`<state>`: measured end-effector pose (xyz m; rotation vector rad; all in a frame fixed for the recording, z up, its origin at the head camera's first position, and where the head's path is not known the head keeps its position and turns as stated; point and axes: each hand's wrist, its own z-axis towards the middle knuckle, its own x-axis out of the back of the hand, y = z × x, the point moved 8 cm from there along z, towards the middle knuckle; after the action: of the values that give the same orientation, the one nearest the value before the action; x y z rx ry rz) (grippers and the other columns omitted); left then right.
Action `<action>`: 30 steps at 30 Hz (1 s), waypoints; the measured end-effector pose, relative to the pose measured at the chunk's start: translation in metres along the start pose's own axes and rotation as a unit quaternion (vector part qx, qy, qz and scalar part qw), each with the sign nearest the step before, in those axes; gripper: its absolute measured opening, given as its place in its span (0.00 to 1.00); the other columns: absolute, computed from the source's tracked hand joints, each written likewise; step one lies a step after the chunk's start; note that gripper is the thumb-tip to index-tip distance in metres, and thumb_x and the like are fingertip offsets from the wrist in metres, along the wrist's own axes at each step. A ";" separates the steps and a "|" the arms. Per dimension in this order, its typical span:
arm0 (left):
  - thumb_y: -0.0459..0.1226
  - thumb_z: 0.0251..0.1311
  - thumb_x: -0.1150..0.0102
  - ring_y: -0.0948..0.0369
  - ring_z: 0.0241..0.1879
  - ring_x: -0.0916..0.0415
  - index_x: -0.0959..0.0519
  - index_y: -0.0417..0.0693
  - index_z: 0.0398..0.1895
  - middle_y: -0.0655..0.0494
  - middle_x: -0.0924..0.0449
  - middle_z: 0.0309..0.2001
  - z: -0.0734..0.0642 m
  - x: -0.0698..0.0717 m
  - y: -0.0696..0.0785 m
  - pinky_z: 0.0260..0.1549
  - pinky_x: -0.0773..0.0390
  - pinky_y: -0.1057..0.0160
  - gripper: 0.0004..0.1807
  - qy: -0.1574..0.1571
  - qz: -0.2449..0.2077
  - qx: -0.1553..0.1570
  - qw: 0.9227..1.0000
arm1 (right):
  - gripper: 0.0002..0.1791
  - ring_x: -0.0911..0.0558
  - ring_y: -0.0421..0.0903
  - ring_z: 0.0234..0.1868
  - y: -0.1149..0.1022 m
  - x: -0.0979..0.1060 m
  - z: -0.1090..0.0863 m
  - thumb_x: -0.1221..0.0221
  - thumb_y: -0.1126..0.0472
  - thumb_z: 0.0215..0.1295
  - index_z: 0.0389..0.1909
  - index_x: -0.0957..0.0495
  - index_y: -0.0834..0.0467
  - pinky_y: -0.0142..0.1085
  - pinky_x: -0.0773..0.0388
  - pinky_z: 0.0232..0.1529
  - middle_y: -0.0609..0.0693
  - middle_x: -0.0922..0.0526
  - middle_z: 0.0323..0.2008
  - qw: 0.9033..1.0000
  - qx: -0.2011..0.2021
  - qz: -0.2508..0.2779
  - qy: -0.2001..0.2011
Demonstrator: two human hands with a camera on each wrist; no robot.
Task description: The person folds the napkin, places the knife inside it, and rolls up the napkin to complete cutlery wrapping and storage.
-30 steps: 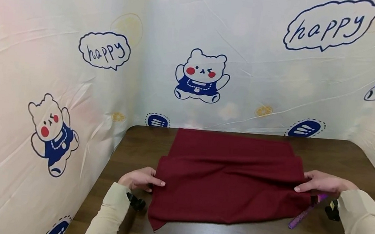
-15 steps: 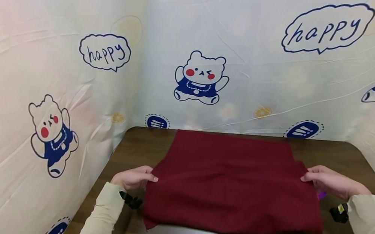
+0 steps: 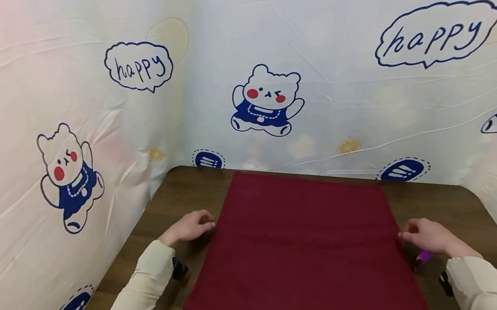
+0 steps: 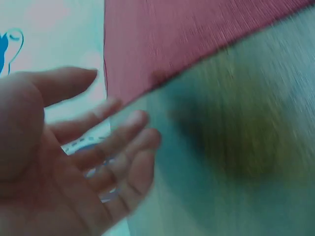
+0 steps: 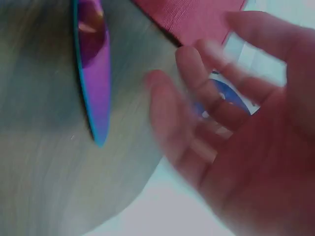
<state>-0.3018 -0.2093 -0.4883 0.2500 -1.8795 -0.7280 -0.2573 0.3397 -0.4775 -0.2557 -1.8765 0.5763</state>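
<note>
A dark red cloth [image 3: 310, 261] lies spread nearly flat over the middle of the table, a small corner poking out at its front left. Just off its left edge hovers my left hand [image 3: 189, 226], and the left wrist view shows relaxed fingers [image 4: 133, 120] with nothing in them. At the right edge is my right hand [image 3: 434, 238], its fingers loosely bent; in the right wrist view the hand [image 5: 246, 132] holds nothing. Below it, a slim shiny purple object [image 5: 96, 88] with a tapered, pointed end rests on the table. In the head view the cloth hides part of it.
The brown wooden table [image 3: 187, 189] extends past the cloth on both sides. A pale printed curtain [image 3: 325, 107] rises behind and along the sides. Each wrist carries a small black device, such as the left wrist camera [image 3: 179, 269].
The cloth has gone from rumpled and folded over to spread flat, its front edge now nearer me. Both hands have let go of its side edges.
</note>
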 end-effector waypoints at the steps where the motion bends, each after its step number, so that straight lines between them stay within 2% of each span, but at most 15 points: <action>1: 0.39 0.68 0.48 0.51 0.44 0.21 0.24 0.38 0.52 0.45 0.19 0.46 0.003 -0.001 0.006 0.45 0.23 0.50 0.16 0.008 0.016 -0.022 1.000 | 0.14 0.20 0.51 0.32 -0.005 0.002 0.004 0.42 0.56 0.65 0.36 0.22 0.66 0.44 0.24 0.33 0.55 0.18 0.31 0.999 0.017 -0.025 0.021; 3: 0.39 0.69 0.48 0.47 0.58 0.27 0.26 0.38 0.59 0.42 0.24 0.57 0.008 -0.007 0.018 0.56 0.29 0.46 0.20 0.007 0.040 -0.062 0.997 | 0.19 0.19 0.60 0.43 -0.016 -0.001 0.012 0.41 0.57 0.65 0.47 0.23 0.70 0.51 0.24 0.43 0.64 0.17 0.42 0.997 0.049 -0.040 0.032; 5: 0.39 0.69 0.50 0.44 0.64 0.33 0.28 0.38 0.63 0.39 0.30 0.63 0.014 -0.015 0.029 0.61 0.34 0.43 0.22 -0.006 0.054 -0.089 0.995 | 0.25 0.23 0.69 0.52 -0.023 -0.006 0.019 0.41 0.58 0.65 0.54 0.27 0.74 0.57 0.27 0.50 0.72 0.22 0.50 0.997 0.062 -0.041 0.023; 7: 0.39 0.70 0.51 0.42 0.68 0.39 0.30 0.40 0.65 0.38 0.35 0.67 0.018 -0.022 0.035 0.64 0.39 0.39 0.23 -0.017 0.071 -0.090 0.993 | 0.30 0.30 0.75 0.58 -0.027 -0.013 0.025 0.42 0.57 0.65 0.59 0.32 0.76 0.61 0.32 0.55 0.78 0.30 0.57 0.998 0.054 -0.039 -0.007; 12: 0.42 0.71 0.52 0.41 0.71 0.46 0.29 0.47 0.66 0.42 0.41 0.72 0.026 -0.034 0.040 0.62 0.47 0.29 0.22 -0.037 0.115 -0.048 0.992 | 0.34 0.43 0.80 0.64 -0.028 -0.027 0.036 0.44 0.54 0.67 0.62 0.37 0.78 0.65 0.40 0.61 0.84 0.47 0.63 0.996 0.022 -0.041 -0.074; 17: 0.44 0.71 0.51 0.42 0.73 0.49 0.27 0.49 0.64 0.44 0.43 0.73 0.032 -0.036 0.041 0.63 0.49 0.29 0.22 -0.042 0.136 -0.022 0.990 | 0.35 0.46 0.80 0.64 -0.028 -0.029 0.044 0.44 0.55 0.67 0.63 0.38 0.79 0.66 0.42 0.62 0.85 0.51 0.64 0.996 0.012 -0.042 -0.084; 23: 0.45 0.69 0.49 0.40 0.75 0.55 0.31 0.52 0.68 0.43 0.48 0.75 0.038 -0.036 0.037 0.64 0.50 0.30 0.25 -0.048 0.149 0.003 0.988 | 0.36 0.51 0.83 0.64 -0.026 -0.030 0.050 0.45 0.56 0.67 0.64 0.42 0.80 0.68 0.48 0.63 0.85 0.55 0.65 0.997 0.003 -0.028 -0.068; 27: 0.47 0.67 0.46 0.39 0.74 0.55 0.37 0.52 0.72 0.43 0.52 0.76 0.035 -0.038 0.028 0.64 0.48 0.31 0.31 -0.053 0.153 0.019 0.987 | 0.37 0.49 0.82 0.64 -0.025 -0.029 0.049 0.42 0.57 0.65 0.62 0.41 0.81 0.67 0.46 0.63 0.86 0.51 0.64 0.999 0.020 -0.016 -0.037; 30: 0.47 0.62 0.40 0.40 0.72 0.50 0.37 0.45 0.71 0.41 0.49 0.74 0.029 -0.035 0.019 0.62 0.42 0.34 0.36 -0.032 0.148 0.027 0.988 | 0.38 0.43 0.80 0.63 -0.023 -0.026 0.045 0.39 0.58 0.61 0.61 0.40 0.82 0.66 0.41 0.61 0.85 0.45 0.62 0.999 0.041 -0.013 -0.003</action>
<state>-0.3096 -0.1662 -0.5114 -0.0220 -1.9452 -0.4880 -0.2865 0.2967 -0.4993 -0.1757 -1.8552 0.6352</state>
